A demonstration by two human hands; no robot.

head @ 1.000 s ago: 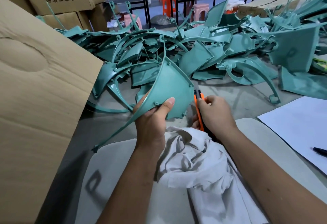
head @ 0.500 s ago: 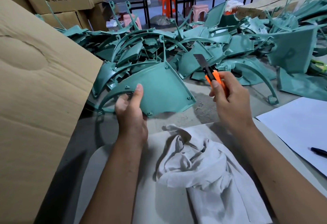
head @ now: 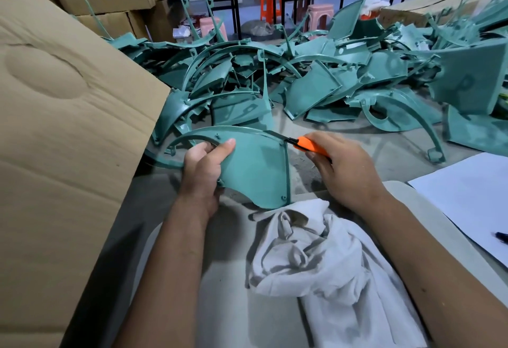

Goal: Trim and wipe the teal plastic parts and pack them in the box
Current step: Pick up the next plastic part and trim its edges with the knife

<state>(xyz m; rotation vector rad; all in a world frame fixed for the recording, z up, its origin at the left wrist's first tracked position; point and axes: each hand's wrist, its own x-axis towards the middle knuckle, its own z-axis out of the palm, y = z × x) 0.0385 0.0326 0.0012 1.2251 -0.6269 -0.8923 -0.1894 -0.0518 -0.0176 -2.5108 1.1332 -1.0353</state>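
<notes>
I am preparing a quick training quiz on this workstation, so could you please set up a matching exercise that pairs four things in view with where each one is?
Things:
1. fan-shaped teal plastic part
2. orange-handled utility knife
3. crumpled white cloth
4. white sheet of paper

Places:
A. lying in the lap area, between the forearms
B. gripped in the left hand
C. flat at the right edge, with a dark pen on it
D. gripped in the right hand, blade at the part's top corner

Pairs: 1-B, 2-D, 3-A, 4-C
</notes>
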